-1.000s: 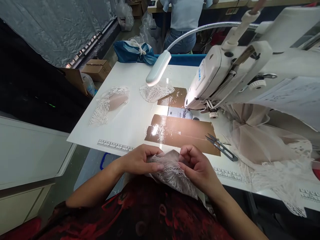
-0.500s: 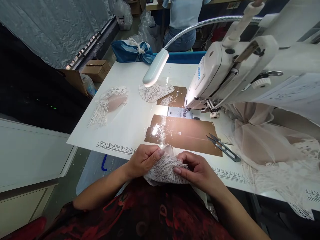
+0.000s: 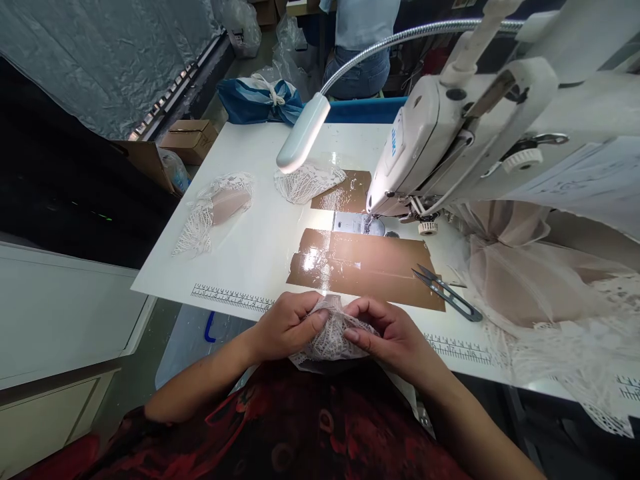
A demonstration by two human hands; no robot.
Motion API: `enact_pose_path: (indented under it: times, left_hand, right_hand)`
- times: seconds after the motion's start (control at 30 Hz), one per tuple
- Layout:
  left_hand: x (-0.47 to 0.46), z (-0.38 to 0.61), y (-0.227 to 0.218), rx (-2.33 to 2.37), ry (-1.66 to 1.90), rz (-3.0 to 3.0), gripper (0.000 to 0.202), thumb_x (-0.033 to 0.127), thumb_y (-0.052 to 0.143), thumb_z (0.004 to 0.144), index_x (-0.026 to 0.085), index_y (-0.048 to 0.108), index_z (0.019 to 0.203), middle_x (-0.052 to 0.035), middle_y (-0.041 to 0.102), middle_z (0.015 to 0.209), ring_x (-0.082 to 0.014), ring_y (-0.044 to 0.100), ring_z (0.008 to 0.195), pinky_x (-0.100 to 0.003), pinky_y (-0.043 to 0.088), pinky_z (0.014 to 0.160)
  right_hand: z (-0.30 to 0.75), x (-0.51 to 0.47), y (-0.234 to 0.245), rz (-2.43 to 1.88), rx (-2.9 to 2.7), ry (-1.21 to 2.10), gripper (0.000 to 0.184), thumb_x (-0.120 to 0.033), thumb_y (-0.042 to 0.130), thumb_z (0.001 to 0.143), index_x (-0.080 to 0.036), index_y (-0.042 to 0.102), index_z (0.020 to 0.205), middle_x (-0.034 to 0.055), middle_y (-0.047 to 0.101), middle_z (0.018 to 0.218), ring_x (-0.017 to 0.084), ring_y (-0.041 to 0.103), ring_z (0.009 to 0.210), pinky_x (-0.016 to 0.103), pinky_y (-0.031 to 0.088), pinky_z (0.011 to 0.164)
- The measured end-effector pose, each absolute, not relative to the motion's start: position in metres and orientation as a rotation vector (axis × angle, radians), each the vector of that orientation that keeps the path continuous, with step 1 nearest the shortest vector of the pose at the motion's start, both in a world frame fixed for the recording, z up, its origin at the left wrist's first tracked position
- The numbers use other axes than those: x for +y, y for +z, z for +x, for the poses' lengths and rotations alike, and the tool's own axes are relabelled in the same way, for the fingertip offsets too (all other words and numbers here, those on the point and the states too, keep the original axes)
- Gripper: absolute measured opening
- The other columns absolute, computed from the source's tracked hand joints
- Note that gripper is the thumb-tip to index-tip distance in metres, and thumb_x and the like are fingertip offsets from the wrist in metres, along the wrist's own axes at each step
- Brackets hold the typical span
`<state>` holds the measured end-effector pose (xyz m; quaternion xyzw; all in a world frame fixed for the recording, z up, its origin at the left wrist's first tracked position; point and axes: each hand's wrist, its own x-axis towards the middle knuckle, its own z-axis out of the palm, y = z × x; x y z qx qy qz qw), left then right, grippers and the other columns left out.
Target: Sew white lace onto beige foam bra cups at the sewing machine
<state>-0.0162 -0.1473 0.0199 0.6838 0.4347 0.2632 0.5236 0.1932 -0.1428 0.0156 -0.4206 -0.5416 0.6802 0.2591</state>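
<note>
Head cam: looks like hand-arranging the lace piece point(image 3: 333, 341), right at the tabletop's point(image 3: 265, 247) near edge. Left hand point(image 3: 290, 327) and right hand point(image 3: 389, 337) both have fingers point(image 3: 311, 327) pinching it. Can't really tell how its folds line up; next move probably wants a light, even grip.

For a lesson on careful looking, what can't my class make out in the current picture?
All in the head view:
Lace piece: partly hidden by the left hand and right hand.
Sewing machine: cut off by the right edge.
Co-worker: head cut off by the top edge.
Paper on the machine: marks too faint to read.
</note>
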Motion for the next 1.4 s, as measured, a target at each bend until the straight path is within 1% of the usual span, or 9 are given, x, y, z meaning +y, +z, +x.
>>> enact_pose_path:
  times: [0.17,0.33,0.63,0.73,0.83,1.1,1.2,1.3,1.4]
  left_hand:
    - [-0.146,-0.017,0.024,0.934,0.613,1.666,0.029,0.035,0.04,0.094,0.015,0.05,0.076,0.0013,0.047,0.067,-0.0092,0.04,0.059,-0.021,0.034,0.056]
    - [-0.145,-0.017,0.025,0.968,0.65,1.656,0.03,0.038,0.065,0.08,0.013,0.06,0.098,-0.0003,0.056,0.077,-0.0104,0.047,0.065,-0.021,0.038,0.058]
    - [-0.141,-0.01,0.022,0.994,0.683,1.655,0.025,0.031,0.051,0.091,0.011,0.064,0.083,0.0004,0.055,0.066,-0.008,0.046,0.059,-0.019,0.037,0.056]
    - [-0.142,-0.01,0.021,0.994,0.695,1.616,0.027,0.032,0.051,0.092,0.01,0.064,0.082,0.001,0.053,0.064,-0.0075,0.044,0.057,-0.018,0.036,0.054]
    - [-0.143,-0.01,0.02,0.986,0.701,1.588,0.026,0.032,0.051,0.091,0.011,0.064,0.082,0.0009,0.053,0.064,-0.0075,0.044,0.057,-0.018,0.035,0.053]
    - [-0.138,-0.007,0.018,0.95,0.624,1.181,0.04,0.045,0.057,0.086,0.011,0.06,0.067,0.0027,0.046,0.056,-0.0066,0.038,0.051,-0.019,0.029,0.049]
    - [-0.138,-0.011,0.011,0.754,0.689,0.6,0.054,0.065,0.057,0.077,0.012,0.064,0.086,-0.0032,0.061,0.07,-0.0127,0.055,0.06,-0.023,0.043,0.057]
    - [-0.146,-0.013,0.005,0.542,0.814,0.308,0.081,0.083,0.048,0.069,0.016,0.061,0.114,-0.0114,0.067,0.101,-0.0252,0.063,0.09,-0.035,0.049,0.075]
    - [-0.157,-0.005,0.007,0.516,0.843,0.348,0.077,0.074,0.06,0.069,0.02,0.058,0.123,-0.012,0.064,0.114,-0.0283,0.06,0.104,-0.035,0.049,0.081]
  right_hand:
    - [0.19,-0.143,0.015,-1.224,-1.453,1.775,0.028,-0.046,0.064,0.079,-0.018,0.062,0.075,-0.0007,0.057,0.067,0.012,0.049,0.06,0.024,0.04,0.056]
    - [0.188,-0.143,0.018,-1.282,-1.507,1.671,0.03,-0.045,0.061,0.081,-0.018,0.059,0.069,-0.0002,0.057,0.065,0.012,0.047,0.059,0.024,0.037,0.054]
    - [0.188,-0.143,0.015,-1.282,-1.651,1.569,0.03,-0.041,0.058,0.084,-0.018,0.054,0.064,-0.0023,0.051,0.06,0.011,0.044,0.057,0.024,0.035,0.052]
    - [0.193,-0.141,0.012,-1.248,-1.631,1.612,0.021,-0.041,0.062,0.083,-0.019,0.06,0.08,-0.0007,0.058,0.071,0.013,0.051,0.065,0.025,0.04,0.058]
    - [0.196,-0.137,0.013,-1.172,-1.595,1.66,0.025,-0.04,0.067,0.08,-0.022,0.06,0.097,0.0008,0.062,0.086,0.015,0.056,0.077,0.026,0.044,0.067]
    - [0.195,-0.132,0.024,-1.128,-1.636,1.798,0.022,-0.038,0.062,0.084,-0.019,0.059,0.074,-0.0044,0.048,0.062,0.008,0.041,0.055,0.021,0.032,0.05]
    - [0.197,-0.134,0.02,-1.101,-1.247,1.88,0.022,-0.04,0.066,0.081,-0.02,0.059,0.075,-0.0044,0.05,0.062,0.008,0.042,0.053,0.02,0.033,0.048]
    - [0.197,-0.137,0.019,-1.081,-0.817,1.755,0.021,-0.038,0.072,0.074,-0.021,0.06,0.076,-0.0029,0.059,0.065,0.009,0.051,0.056,0.021,0.04,0.052]
    - [0.189,-0.142,0.023,-1.096,-0.65,1.649,0.019,-0.035,0.074,0.072,-0.023,0.063,0.08,-0.0021,0.063,0.066,0.011,0.056,0.056,0.022,0.044,0.052]
